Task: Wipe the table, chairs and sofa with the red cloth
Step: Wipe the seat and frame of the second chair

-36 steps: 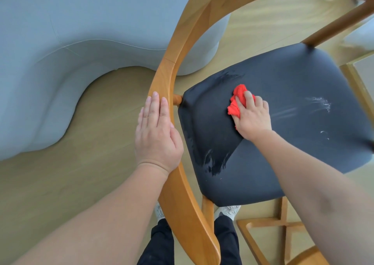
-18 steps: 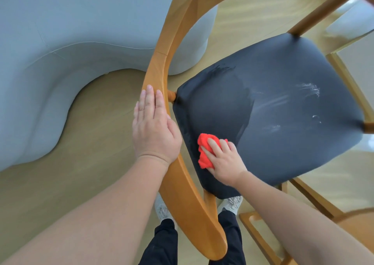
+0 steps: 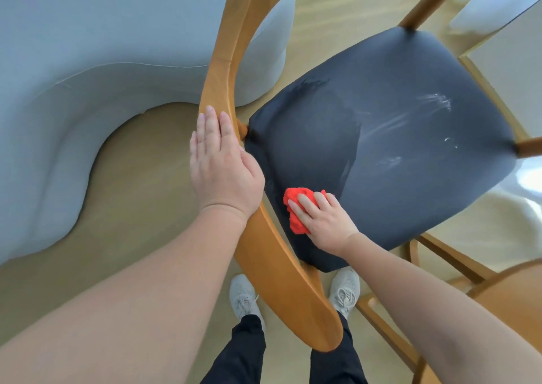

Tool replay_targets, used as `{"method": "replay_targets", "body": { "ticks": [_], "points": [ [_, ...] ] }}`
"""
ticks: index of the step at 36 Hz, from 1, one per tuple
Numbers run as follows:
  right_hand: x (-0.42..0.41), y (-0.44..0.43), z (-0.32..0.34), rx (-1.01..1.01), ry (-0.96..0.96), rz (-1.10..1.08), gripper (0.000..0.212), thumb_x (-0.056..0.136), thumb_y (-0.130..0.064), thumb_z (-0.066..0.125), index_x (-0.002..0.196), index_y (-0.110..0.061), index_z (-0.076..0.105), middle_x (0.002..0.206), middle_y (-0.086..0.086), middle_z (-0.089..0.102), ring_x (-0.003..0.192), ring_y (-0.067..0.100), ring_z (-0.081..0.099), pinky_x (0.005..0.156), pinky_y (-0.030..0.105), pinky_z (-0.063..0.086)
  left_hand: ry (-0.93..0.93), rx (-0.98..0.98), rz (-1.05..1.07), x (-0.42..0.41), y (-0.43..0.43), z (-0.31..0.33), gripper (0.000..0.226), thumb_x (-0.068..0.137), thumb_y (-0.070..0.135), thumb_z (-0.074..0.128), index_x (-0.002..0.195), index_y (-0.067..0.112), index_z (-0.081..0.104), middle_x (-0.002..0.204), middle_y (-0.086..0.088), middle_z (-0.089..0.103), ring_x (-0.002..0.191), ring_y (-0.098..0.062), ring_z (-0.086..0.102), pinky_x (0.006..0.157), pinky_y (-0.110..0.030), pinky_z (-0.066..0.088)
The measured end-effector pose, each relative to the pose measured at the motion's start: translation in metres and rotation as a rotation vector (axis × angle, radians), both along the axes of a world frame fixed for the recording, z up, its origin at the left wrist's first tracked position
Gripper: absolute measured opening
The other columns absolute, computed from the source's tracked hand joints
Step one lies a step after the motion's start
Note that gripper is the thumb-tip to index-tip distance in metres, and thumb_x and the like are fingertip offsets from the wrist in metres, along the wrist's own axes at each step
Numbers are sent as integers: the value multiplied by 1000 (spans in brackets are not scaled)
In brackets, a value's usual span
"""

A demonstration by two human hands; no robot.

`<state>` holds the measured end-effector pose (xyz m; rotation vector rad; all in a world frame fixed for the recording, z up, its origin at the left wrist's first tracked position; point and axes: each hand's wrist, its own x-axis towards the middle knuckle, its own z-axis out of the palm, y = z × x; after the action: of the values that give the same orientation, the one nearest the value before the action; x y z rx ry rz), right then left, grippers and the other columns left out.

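I look down on a wooden chair with a curved backrest (image 3: 281, 281) and a dark padded seat (image 3: 396, 149). My right hand (image 3: 319, 222) presses the crumpled red cloth (image 3: 296, 207) flat on the near left corner of the seat. My left hand (image 3: 220, 166) lies palm down on the backrest rail, fingers together and pointing away. Pale streaks mark the right part of the seat. The pale grey sofa (image 3: 73, 75) curves along the left side.
A second wooden chair (image 3: 498, 301) stands at the lower right. A table edge (image 3: 498, 70) lies beyond the seat at the right. My feet in light shoes (image 3: 243, 295) stand on the wooden floor behind the backrest.
My right hand dragged the cloth from the middle of the seat down to its near left corner, then edged slightly right. My left hand stayed on the backrest.
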<state>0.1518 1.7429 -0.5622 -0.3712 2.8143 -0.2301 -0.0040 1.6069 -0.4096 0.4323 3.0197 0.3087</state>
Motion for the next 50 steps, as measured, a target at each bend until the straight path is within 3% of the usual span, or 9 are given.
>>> {"method": "replay_targets", "body": {
  "ticks": [5, 11, 16, 21, 28, 35, 40, 46, 50],
  "points": [
    [-15, 23, -5, 17, 26, 136, 81, 73, -32, 76, 142, -14, 40, 127, 12, 49, 102, 35, 49, 84, 46, 46, -12, 5, -35, 0, 3, 5, 61, 90, 22, 24, 147, 2, 27, 156, -15, 21, 145, -27, 15, 118, -37, 9],
    [-36, 56, -14, 18, 126, 203, 72, 76, -25, 67, 142, -14, 39, 122, 10, 50, 92, 35, 49, 79, 45, 44, -22, 22, -414, -1, -1, 10, 50, 86, 20, 33, 126, 6, 59, 136, -12, 54, 133, -29, 41, 115, -47, 23],
    [-69, 92, -14, 49, 205, -59, 67, 66, -15, 69, 132, -13, 54, 118, 13, 57, 84, 35, 53, 70, 41, 41, -56, -16, -530, -5, -6, 10, 41, 83, 24, 36, 100, 14, 71, 108, -2, 69, 115, -25, 57, 116, -48, 19],
    [-92, 139, -8, 43, 142, -523, 59, 81, -15, 57, 139, -11, 47, 131, 20, 49, 103, 45, 48, 86, 51, 37, -39, -11, -532, -6, -4, 9, 36, 82, 23, 36, 87, 15, 71, 92, 1, 70, 101, -23, 61, 116, -47, 19],
    [-80, 118, -13, -37, 90, -620, 59, 86, -19, 61, 142, -15, 44, 138, 17, 44, 108, 44, 44, 89, 50, 33, -18, -23, -515, -5, -2, 8, 36, 80, 23, 36, 82, 16, 70, 87, 2, 69, 95, -20, 60, 116, -45, 18],
    [-44, 82, -14, -81, 151, -512, 61, 76, -14, 70, 135, -9, 53, 126, 21, 53, 94, 45, 50, 79, 49, 41, 5, -20, -505, -5, -2, 6, 37, 79, 22, 35, 80, 14, 71, 83, 2, 69, 92, -22, 61, 117, -45, 17],
    [-4, 39, -11, -56, 183, -358, 66, 67, -22, 73, 130, -13, 57, 120, 13, 54, 88, 38, 50, 75, 43, 43, -1, -57, -503, -4, -1, 9, 38, 80, 22, 35, 84, 14, 72, 84, 2, 69, 93, -21, 60, 118, -42, 14],
    [70, -14, -14, -112, 71, -40, 64, 78, -35, 68, 137, -22, 47, 124, 6, 47, 103, 32, 46, 88, 48, 45, 17, -86, -503, -5, 1, 9, 33, 83, 22, 38, 85, 17, 71, 85, 3, 68, 94, -20, 58, 118, -39, 13],
    [74, -13, -11, -117, 26, 9, 66, 78, -36, 71, 139, -25, 46, 127, 4, 47, 108, 29, 45, 93, 46, 46, 32, -69, -493, -4, 0, 7, 36, 83, 22, 35, 83, 16, 71, 82, 1, 68, 91, -21, 58, 118, -39, 14]
  ]
}}
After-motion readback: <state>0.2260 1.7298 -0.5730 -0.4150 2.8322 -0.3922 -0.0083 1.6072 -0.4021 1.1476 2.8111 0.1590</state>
